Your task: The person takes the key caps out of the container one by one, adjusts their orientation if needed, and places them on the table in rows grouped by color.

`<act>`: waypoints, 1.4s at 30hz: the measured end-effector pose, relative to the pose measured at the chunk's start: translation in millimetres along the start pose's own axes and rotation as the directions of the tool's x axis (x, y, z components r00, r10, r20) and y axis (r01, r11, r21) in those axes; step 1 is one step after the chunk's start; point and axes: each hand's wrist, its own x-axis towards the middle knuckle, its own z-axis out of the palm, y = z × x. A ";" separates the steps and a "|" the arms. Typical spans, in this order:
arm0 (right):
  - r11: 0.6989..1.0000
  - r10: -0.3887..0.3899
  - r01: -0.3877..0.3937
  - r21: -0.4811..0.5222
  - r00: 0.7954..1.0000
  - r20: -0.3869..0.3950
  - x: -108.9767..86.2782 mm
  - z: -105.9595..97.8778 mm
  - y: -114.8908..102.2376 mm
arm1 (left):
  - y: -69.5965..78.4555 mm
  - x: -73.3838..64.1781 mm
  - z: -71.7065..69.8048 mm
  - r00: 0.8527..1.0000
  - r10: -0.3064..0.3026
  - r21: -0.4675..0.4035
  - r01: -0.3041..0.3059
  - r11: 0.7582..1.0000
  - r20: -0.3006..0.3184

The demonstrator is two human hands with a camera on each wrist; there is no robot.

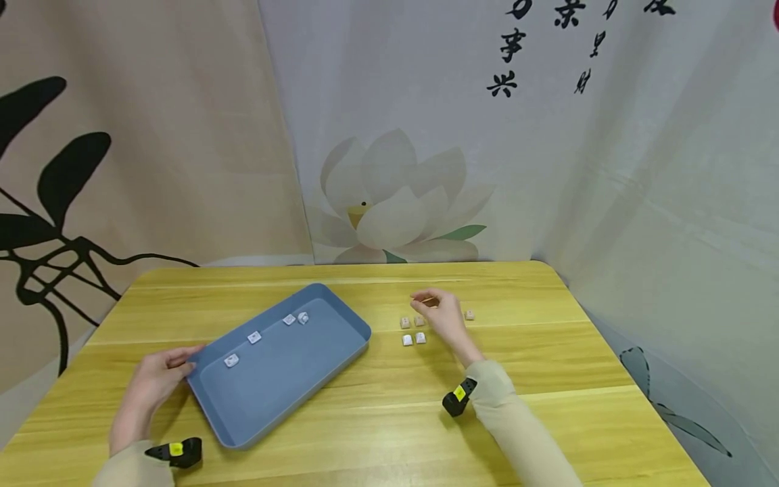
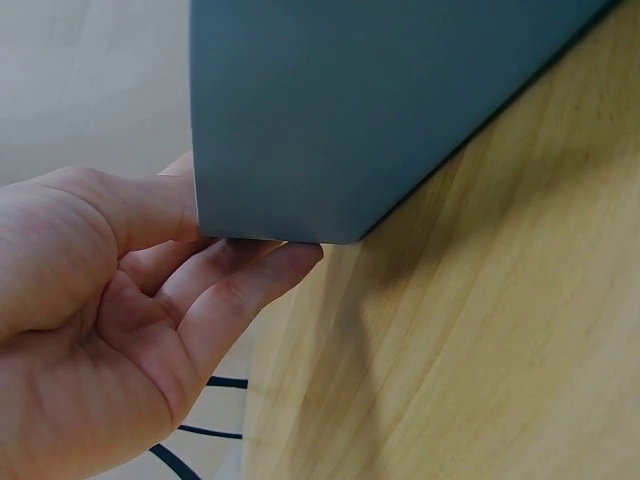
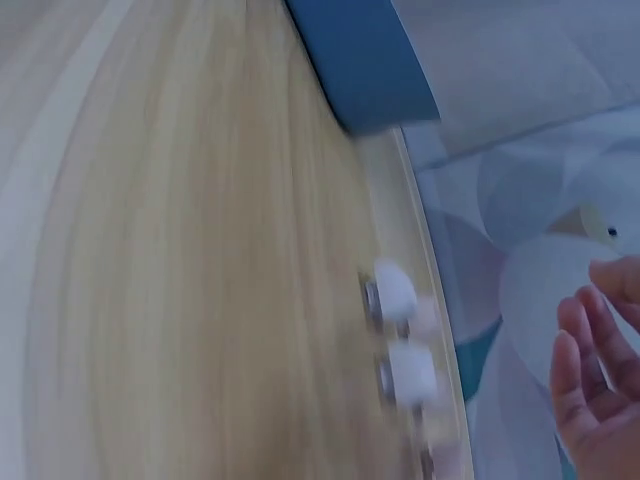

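My left hand [image 1: 159, 380] grips the left corner of a blue-grey rectangular tray [image 1: 276, 412], its thumb at the rim. In the left wrist view, curled fingers [image 2: 230, 290] lie under the tray's corner. Several small white marked blocks [image 1: 254, 337] lie in the tray along its far side. Over the table to the right, my right hand [image 1: 443, 314] hovers just above another group of small pale blocks [image 1: 407, 340]. Thumb and fingers are loosely bent toward each other, and nothing shows between them in the right wrist view. One pale block [image 1: 469, 315] lies right of that hand.
Everything stands on a wooden table [image 1: 548, 419] with light grain. A curtain [image 1: 389, 81] printed with a lotus and dark characters hangs behind the far edge. Black wrist cameras [image 1: 458, 399] sit on both sleeves.
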 end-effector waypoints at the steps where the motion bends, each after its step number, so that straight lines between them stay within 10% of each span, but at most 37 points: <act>1: 1.000 -0.012 0.012 0.010 1.000 0.009 0.5 4.7 -1.6 | 0.1 -0.1 -0.2 1.000 -0.001 0.003 0.001 1.000 -0.003; 14: 0.973 -0.232 0.231 0.031 0.953 0.192 6.4 94.2 -45.7 | 1.0 1.2 -0.2 1.000 -0.017 0.003 0.017 1.000 0.001; 28: 0.969 -0.109 0.192 -0.158 0.897 0.428 9.7 156.3 -58.4 | -0.8 3.0 -0.8 1.000 -0.008 0.011 0.008 1.000 0.018; 36: 0.859 -0.093 0.360 -0.365 0.809 0.580 14.2 166.6 -65.6 | -4.5 5.3 -0.7 0.999 -0.023 0.006 0.023 1.000 0.025; 42: 0.815 -0.087 0.377 -0.440 0.831 0.550 13.1 173.2 -64.0 | -3.7 6.6 -1.5 0.998 -0.043 -0.001 0.043 0.999 0.040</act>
